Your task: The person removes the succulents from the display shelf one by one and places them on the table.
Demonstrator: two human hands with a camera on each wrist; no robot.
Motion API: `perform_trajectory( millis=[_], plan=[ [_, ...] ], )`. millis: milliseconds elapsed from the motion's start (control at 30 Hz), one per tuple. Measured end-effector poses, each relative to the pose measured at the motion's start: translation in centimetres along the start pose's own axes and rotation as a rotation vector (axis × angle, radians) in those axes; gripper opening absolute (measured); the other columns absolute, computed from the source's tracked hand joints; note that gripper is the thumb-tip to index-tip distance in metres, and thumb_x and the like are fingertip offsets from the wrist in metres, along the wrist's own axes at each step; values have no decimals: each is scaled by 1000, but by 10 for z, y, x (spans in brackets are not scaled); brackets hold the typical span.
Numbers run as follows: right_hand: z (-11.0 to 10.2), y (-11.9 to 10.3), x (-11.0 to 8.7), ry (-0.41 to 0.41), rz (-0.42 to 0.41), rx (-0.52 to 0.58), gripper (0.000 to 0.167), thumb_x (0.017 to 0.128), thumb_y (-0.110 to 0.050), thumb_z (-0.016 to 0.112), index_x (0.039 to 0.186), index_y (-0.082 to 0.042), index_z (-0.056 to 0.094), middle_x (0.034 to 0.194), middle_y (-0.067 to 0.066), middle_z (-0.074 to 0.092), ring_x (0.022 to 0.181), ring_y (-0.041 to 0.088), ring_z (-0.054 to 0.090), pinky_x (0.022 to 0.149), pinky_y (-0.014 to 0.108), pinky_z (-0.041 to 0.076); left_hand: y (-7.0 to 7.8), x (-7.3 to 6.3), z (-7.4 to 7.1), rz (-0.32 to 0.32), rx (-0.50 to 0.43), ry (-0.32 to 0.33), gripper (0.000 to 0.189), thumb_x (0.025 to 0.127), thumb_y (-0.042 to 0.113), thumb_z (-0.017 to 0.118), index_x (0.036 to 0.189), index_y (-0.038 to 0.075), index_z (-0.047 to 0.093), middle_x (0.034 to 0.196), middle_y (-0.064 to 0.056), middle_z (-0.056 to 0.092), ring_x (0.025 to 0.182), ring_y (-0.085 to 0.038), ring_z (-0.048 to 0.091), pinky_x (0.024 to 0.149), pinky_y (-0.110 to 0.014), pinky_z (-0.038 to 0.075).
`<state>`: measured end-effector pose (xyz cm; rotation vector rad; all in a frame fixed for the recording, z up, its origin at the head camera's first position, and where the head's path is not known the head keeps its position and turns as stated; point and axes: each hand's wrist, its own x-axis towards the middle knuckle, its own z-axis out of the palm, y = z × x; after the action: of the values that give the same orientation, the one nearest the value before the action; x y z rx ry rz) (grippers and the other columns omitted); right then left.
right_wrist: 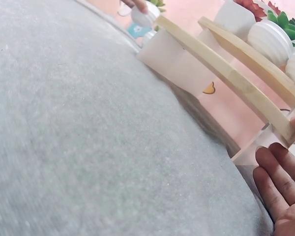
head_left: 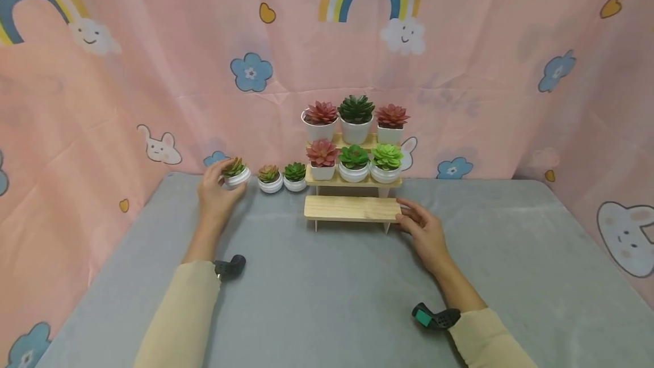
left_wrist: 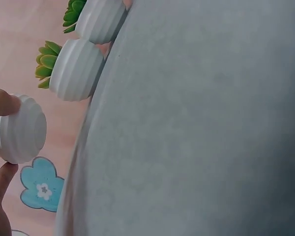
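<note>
My left hand [head_left: 214, 195] pinches a small potted succulent [head_left: 238, 177] by its ribbed white pot, which is tilted and raised off the table at the back left. Thumb and fingertips press on opposite sides of that pot [left_wrist: 27, 130] in the left wrist view. At the right end of the bottom step [head_left: 352, 209] of a three-tier wooden plant stand, my right hand [head_left: 428, 237] holds the board's end. The right wrist view shows the thumb on the board's end and the other fingers [right_wrist: 280, 172] beside the white leg support.
Two small succulents, one reddish green [head_left: 269, 179] and one green [head_left: 294, 177], stand left of the stand. Its middle and top tiers bear several potted succulents, including a dark green one [head_left: 356, 121]. Behind the grey table [head_left: 327, 300] hangs a pink printed curtain [head_left: 194, 61].
</note>
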<state>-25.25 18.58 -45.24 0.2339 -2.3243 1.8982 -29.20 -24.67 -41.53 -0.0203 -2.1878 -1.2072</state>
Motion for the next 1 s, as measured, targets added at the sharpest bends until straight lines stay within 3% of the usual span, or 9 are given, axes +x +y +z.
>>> perform_trajectory(
  millis=[233, 333, 433, 667, 867, 1000],
  plan=[
    [2, -1, -3, -10, 23, 6, 42, 102, -8, 57, 142, 4, 53, 132, 33, 61, 96, -6, 66, 83, 16, 58, -14, 0, 1, -116, -9, -34, 55, 79, 1, 83, 131, 5, 64, 144, -20, 55, 151, -38, 35, 112, -52, 47],
    [2, -2, -4, -14, 31, 13, 42, 102, -9, 57, 143, 3, 53, 133, 32, 61, 96, -6, 65, 83, 15, 57, -20, 0, 1, -134, -13, -32, 55, 79, 1, 82, 131, 3, 64, 145, -21, 54, 151, -37, 34, 112, -51, 47],
    [2, -2, -5, -20, 32, 14, 42, 103, -9, 57, 143, 3, 52, 134, 32, 60, 97, -6, 65, 83, 15, 57, -23, 0, 1, -128, -7, -37, 54, 79, 1, 82, 131, 2, 64, 144, -22, 55, 151, -37, 35, 111, -51, 47],
    [1, -1, -5, -18, 20, 4, 42, 103, -10, 57, 142, 2, 53, 132, 32, 61, 97, -6, 66, 83, 15, 57, -29, -1, 4, -111, 1, -99, 55, 80, 3, 83, 131, 6, 65, 138, -18, 59, 136, -34, 52, 109, -48, 50],
    [0, 1, -2, -14, 7, -13, 42, 103, -11, 57, 143, 2, 53, 132, 31, 62, 96, -7, 66, 83, 15, 58, -23, -2, 6, -92, -22, -141, 46, 84, 5, 81, 128, 9, 68, 133, -13, 62, 127, -29, 56, 104, -51, 53],
    [-1, 0, 0, -14, 1, -11, 42, 103, -11, 57, 143, 2, 53, 132, 31, 62, 96, -6, 66, 83, 17, 58, -21, -2, 8, -90, -45, -163, 43, 85, 4, 79, 127, 8, 68, 130, -14, 62, 119, -27, 59, 95, -46, 53]
  ],
)
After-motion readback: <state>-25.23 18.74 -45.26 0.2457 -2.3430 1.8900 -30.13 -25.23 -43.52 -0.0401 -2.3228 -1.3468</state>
